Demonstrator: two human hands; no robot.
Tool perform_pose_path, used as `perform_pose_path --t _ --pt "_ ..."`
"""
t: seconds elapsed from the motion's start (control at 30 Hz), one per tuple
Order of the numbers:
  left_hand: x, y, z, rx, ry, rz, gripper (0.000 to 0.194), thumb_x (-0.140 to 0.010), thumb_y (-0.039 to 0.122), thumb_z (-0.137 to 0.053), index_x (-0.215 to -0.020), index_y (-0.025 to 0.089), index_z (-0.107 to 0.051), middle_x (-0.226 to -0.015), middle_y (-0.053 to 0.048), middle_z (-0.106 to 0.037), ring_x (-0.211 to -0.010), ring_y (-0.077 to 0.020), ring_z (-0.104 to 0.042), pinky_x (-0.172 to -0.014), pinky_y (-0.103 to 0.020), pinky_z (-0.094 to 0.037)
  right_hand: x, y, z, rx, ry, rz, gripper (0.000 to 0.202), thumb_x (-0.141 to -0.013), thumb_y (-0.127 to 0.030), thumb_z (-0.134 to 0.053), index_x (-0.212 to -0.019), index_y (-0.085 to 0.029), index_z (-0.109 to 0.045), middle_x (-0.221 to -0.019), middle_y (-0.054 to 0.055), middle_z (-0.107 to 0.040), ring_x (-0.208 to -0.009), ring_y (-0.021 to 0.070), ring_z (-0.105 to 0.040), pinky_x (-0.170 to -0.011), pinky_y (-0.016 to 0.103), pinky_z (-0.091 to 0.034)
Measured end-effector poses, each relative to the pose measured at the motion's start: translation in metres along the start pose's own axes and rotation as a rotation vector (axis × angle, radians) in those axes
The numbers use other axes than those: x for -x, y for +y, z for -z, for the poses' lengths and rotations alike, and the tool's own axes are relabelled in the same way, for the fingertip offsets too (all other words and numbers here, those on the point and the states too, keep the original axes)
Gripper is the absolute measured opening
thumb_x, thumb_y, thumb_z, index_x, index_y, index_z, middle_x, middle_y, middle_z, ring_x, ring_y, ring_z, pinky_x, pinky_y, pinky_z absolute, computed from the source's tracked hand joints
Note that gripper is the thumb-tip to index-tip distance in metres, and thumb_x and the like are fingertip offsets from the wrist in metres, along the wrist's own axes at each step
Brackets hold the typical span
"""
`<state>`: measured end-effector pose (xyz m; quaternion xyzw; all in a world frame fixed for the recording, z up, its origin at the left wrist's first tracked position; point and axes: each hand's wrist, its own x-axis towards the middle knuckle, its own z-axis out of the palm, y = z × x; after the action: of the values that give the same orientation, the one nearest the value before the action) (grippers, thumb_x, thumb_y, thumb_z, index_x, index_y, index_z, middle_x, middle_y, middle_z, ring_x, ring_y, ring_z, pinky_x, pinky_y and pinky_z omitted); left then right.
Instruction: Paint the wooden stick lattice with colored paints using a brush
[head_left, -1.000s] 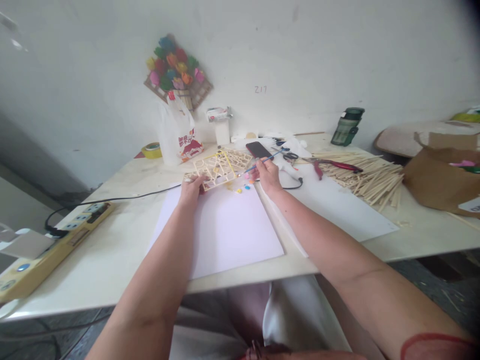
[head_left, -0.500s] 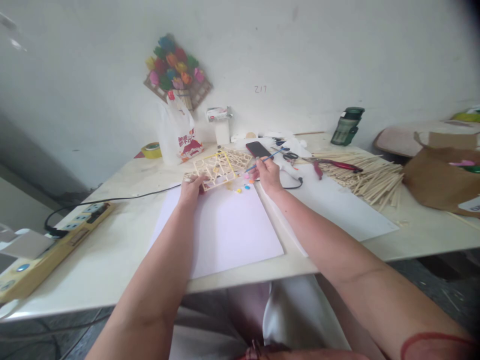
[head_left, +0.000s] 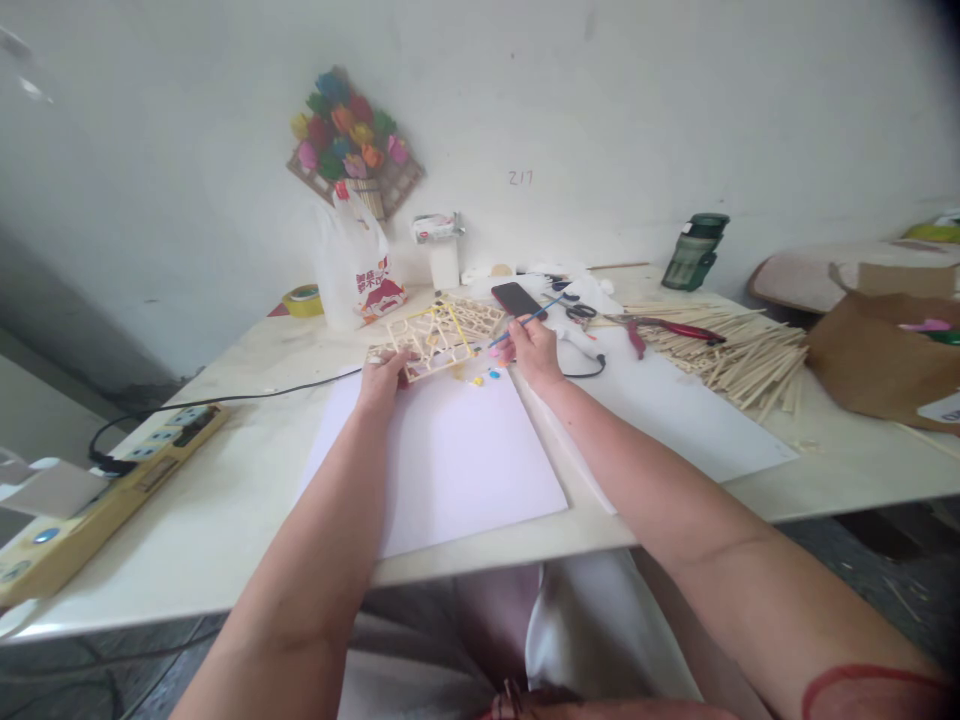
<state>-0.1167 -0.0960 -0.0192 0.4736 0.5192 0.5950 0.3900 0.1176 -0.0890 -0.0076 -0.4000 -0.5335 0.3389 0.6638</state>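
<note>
My left hand is closed on the lower left corner of a lattice frame made of thin wooden sticks. The frame is tilted up above the table, and its top and right edges are yellow. A blue paintbrush is pinched in my right hand, its tip pointing left near the frame's right edge. Small dabs of paint, yellow and blue among them, lie just below the tip. White paper is spread under and in front of my hands.
Behind my hands are a phone, scissors and a plastic bag. Red-handled pliers rest by a pile of sticks. A power strip is at the left, a paper bag at the right.
My right hand has shifted slightly left with the brush. The frame and my left hand look nearly unchanged.
</note>
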Motion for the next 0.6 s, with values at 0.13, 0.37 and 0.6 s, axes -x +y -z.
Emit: perform_pose_path --t 0.13,0.37,0.6 --pt "0.0003 0.0008 -0.0002 0.001 0.006 -0.002 0.029 -0.060 0.042 -0.068 -0.067 0.014 -0.068 -0.044 0.001 -0.053 -0.037 -0.0098 -0.041 -0.041 -0.024 -0.028 -0.0010 -0.0015 0.0021 0.019 0.019 0.043 0.035 -0.081 -0.054 -0.058 -0.071 -0.021 -0.051 -0.049 -0.005 -0.060 -0.037 0.0079 -0.053 -0.038 0.018 -0.044" --pt "0.0014 0.0017 0.0002 0.001 -0.011 -0.001 0.030 -0.058 0.043 -0.068 -0.067 0.014 -0.069 -0.045 0.000 -0.054 -0.038 -0.0097 -0.041 -0.041 -0.024 -0.030 -0.0002 -0.0025 0.0018 0.003 0.009 0.047 0.038 -0.079 -0.057 -0.058 -0.072 -0.021 -0.051 -0.050 -0.005 -0.061 -0.037 0.0080 -0.054 -0.039 0.019 -0.046" --pt "0.0009 0.0012 0.0004 -0.002 -0.013 -0.005 0.028 -0.059 0.041 -0.065 -0.067 0.014 -0.069 -0.043 0.000 -0.053 -0.037 -0.0101 -0.040 -0.040 -0.024 -0.029 0.0021 -0.0040 -0.0007 -0.007 -0.001 0.031 0.036 -0.080 -0.054 -0.059 -0.072 -0.020 -0.051 -0.049 -0.005 -0.061 -0.037 0.0078 -0.053 -0.039 0.018 -0.045"
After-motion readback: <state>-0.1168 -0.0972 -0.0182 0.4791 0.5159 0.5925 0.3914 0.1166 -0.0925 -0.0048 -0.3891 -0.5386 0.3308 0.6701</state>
